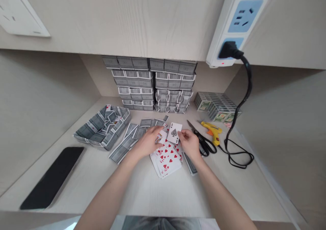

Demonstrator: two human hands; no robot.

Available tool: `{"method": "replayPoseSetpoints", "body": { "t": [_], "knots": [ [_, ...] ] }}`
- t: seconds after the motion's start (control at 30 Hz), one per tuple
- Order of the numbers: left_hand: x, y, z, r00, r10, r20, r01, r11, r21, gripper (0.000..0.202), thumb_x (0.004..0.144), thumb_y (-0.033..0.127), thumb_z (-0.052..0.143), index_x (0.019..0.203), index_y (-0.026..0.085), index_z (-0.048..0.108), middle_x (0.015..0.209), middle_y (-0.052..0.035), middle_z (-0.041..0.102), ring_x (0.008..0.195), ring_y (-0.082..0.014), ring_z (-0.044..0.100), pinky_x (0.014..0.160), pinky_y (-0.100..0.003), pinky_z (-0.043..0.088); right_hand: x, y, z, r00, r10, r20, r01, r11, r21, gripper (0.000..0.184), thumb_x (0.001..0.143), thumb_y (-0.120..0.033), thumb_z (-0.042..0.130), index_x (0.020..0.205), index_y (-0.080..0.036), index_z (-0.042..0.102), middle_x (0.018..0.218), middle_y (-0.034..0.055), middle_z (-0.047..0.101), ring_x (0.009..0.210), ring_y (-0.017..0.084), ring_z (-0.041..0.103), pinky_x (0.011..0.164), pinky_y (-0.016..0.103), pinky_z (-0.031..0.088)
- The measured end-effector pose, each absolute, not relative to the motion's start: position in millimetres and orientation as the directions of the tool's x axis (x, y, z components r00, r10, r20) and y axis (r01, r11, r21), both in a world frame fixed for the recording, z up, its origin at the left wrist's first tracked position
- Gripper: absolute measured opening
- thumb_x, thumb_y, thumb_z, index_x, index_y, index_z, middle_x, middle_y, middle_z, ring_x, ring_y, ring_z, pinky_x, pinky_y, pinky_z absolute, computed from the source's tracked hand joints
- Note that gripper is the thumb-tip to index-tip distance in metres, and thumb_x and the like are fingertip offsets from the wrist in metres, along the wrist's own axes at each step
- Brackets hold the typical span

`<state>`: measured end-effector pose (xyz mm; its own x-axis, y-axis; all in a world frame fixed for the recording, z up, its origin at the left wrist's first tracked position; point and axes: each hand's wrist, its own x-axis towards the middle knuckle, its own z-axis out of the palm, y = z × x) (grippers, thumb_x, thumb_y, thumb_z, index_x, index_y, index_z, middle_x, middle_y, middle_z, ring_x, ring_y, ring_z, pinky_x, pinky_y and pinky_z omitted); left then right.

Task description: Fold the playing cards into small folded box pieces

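Pinched at its right edge, an ace of spades (pixel 174 133) is held face up in my right hand (pixel 189 142), above a loose pile of playing cards. My left hand (pixel 150 141) rests at the pile's left side, thumb and fingers apart around a partly covered face card (pixel 160 137). Below both hands the pile of heart cards (pixel 168 160) lies face up and fanned on the desk. Face-down cards with grey backs (pixel 123 147) are spread left of my left hand, some joined into strips. Another grey-backed strip (pixel 189 163) lies below my right hand.
Black scissors (pixel 203 143) and a yellow glue gun (pixel 214 130) lie to the right, with a black cord (pixel 247 97) running up to a power strip (pixel 229 36). A card-built tray (pixel 114 138) and black phone (pixel 54 175) are left. Stacked card boxes (pixel 136 82) stand behind.
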<state>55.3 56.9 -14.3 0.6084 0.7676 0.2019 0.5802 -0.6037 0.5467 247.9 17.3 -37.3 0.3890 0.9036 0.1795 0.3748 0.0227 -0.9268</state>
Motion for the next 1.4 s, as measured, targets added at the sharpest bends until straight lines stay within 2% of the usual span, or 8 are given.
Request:
{"method": "replayPoseSetpoints", "body": {
  "t": [0.27, 0.53, 0.6, 0.67, 0.77, 0.87, 1.1, 1.4],
  "knots": [
    [58, 54, -14, 0.602, 0.767, 0.224, 0.564, -0.606, 0.561, 0.065, 0.068, 0.009, 0.057, 0.129, 0.024, 0.037, 0.131, -0.005, 0.043, 0.119, -0.0187, 0.042, 0.103, -0.034, 0.034, 247, 18, -37, 0.378, 0.908, 0.179, 0.383, 0.023, -0.923, 0.028, 0.073, -0.044, 0.054, 0.068, -0.017, 0.06, 0.058, 0.0037, 0.061, 0.047, 0.015, 0.052, 0.044, 0.025, 0.039],
    [61, 51, -8, 0.548, 0.789, 0.277, 0.537, -0.586, 0.607, 0.06, 0.068, 0.01, 0.054, 0.126, 0.024, 0.042, 0.132, -0.0041, 0.043, 0.12, -0.0187, 0.043, 0.103, -0.034, 0.034, 247, 17, -34, 0.418, 0.895, 0.154, 0.311, 0.018, -0.95, 0.03, 0.071, -0.046, 0.054, 0.072, -0.017, 0.059, 0.062, 0.0049, 0.064, 0.043, 0.015, 0.052, 0.043, 0.026, 0.04],
    [63, 52, -7, 0.508, 0.801, 0.317, 0.491, -0.571, 0.658, 0.055, 0.069, 0.01, 0.054, 0.122, 0.023, 0.047, 0.129, -0.0037, 0.047, 0.118, -0.0183, 0.044, 0.103, -0.035, 0.034, 246, 16, -33, 0.409, 0.904, 0.126, 0.24, 0.027, -0.97, 0.031, 0.07, -0.048, 0.055, 0.074, -0.017, 0.058, 0.059, 0.0039, 0.063, 0.039, 0.014, 0.05, 0.039, 0.025, 0.038],
    [64, 54, -7, 0.457, 0.829, 0.322, 0.4, -0.515, 0.758, 0.046, 0.07, 0.013, 0.053, 0.115, 0.021, 0.053, 0.124, -0.0045, 0.052, 0.114, -0.0181, 0.049, 0.1, -0.035, 0.037, 244, 16, -31, 0.373, 0.923, 0.093, 0.163, 0.034, -0.986, 0.031, 0.07, -0.048, 0.056, 0.074, -0.017, 0.056, 0.054, 0.0012, 0.06, 0.035, 0.012, 0.046, 0.035, 0.024, 0.034],
    [65, 56, -5, 0.386, 0.891, 0.24, 0.204, -0.336, 0.919, 0.033, 0.073, 0.019, 0.054, 0.105, 0.017, 0.059, 0.117, -0.008, 0.058, 0.104, -0.019, 0.056, 0.092, -0.036, 0.044, 242, 15, -29, 0.313, 0.947, 0.075, 0.075, 0.054, -0.996, 0.03, 0.07, -0.047, 0.057, 0.075, -0.018, 0.055, 0.047, -0.0031, 0.053, 0.033, 0.01, 0.042, 0.034, 0.022, 0.031],
    [64, 58, -2, 0.347, 0.925, 0.154, 0.083, -0.194, 0.977, 0.033, 0.07, 0.026, 0.061, 0.101, 0.015, 0.061, 0.112, -0.0093, 0.061, 0.101, -0.021, 0.058, 0.091, -0.037, 0.045, 240, 15, -29, 0.299, 0.95, 0.086, 0.054, 0.074, -0.996, 0.029, 0.069, -0.045, 0.059, 0.075, -0.017, 0.056, 0.046, -0.0047, 0.05, 0.035, 0.009, 0.041, 0.035, 0.02, 0.031],
    [64, 59, -1, 0.34, 0.936, 0.09, 0.044, -0.111, 0.993, 0.038, 0.064, 0.029, 0.068, 0.1, 0.016, 0.062, 0.112, -0.0095, 0.062, 0.103, -0.0221, 0.057, 0.091, -0.039, 0.044, 240, 14, -25, 0.329, 0.941, 0.084, 0.013, 0.085, -0.996, 0.03, 0.069, -0.045, 0.06, 0.078, -0.016, 0.059, 0.048, -0.0043, 0.051, 0.036, 0.008, 0.039, 0.035, 0.021, 0.03],
    [65, 63, -14, 0.362, 0.92, 0.152, 0.035, -0.177, 0.984, 0.038, 0.065, 0.024, 0.067, 0.101, 0.016, 0.061, 0.113, -0.0091, 0.061, 0.104, -0.0204, 0.057, 0.095, -0.039, 0.041, 242, 14, -26, 0.371, 0.921, 0.117, 0.012, 0.121, -0.993, 0.031, 0.07, -0.043, 0.059, 0.082, -0.015, 0.063, 0.049, -0.0039, 0.05, 0.039, 0.009, 0.039, 0.039, 0.022, 0.032]
  ]
}}
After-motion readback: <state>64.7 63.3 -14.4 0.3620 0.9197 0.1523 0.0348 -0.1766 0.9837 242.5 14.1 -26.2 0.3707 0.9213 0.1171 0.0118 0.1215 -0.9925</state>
